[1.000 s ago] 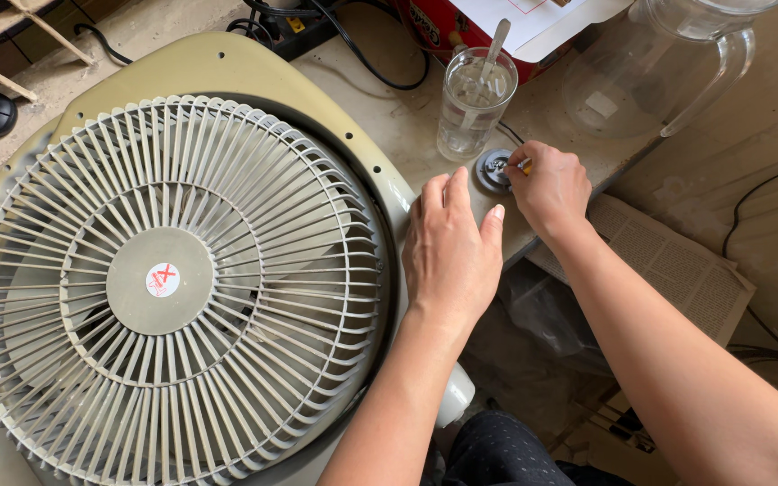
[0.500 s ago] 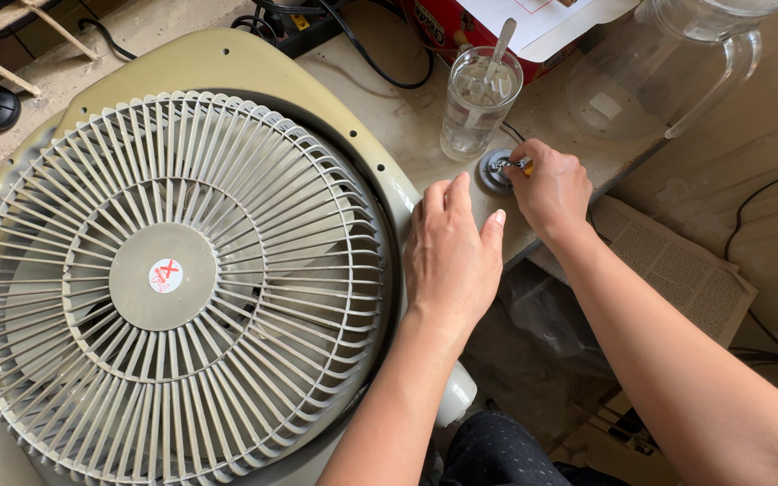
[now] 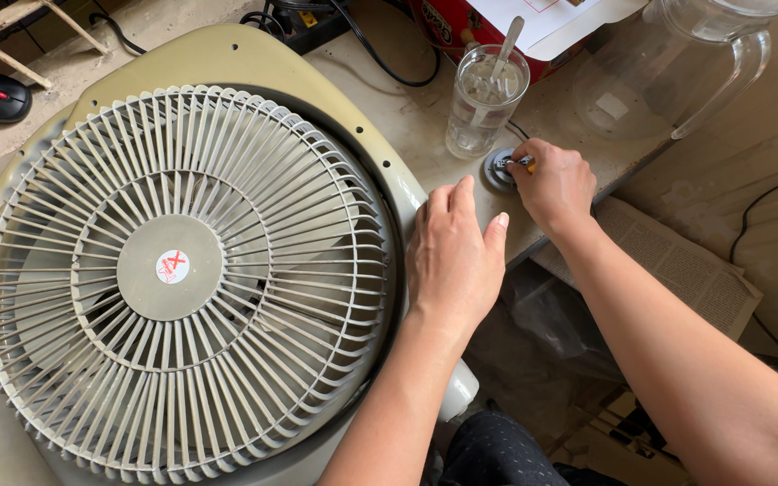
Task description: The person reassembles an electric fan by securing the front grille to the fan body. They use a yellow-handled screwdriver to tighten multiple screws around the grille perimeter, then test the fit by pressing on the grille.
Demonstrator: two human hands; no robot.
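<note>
Beige fan [image 3: 182,270] fills table [image 3: 425,117] beside left hand [image 3: 454,256].

Person's body, seen from the head camera. Both forearms are bare to the near edge, with no sleeve in view. The left hand [image 3: 454,256] and right hand [image 3: 556,186] show short, pale, unpainted nails on the fingers [image 3: 463,192]. Dark trousers [image 3: 497,450] with a fine pale dot pattern cover the lap.

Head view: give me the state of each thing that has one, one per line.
fan: lying flat, grille up
left hand: flat on the fan's rim
right hand: pinching a small tool at the round knob
glass: upright, spoon inside
pitcher: upright, looks empty
</note>
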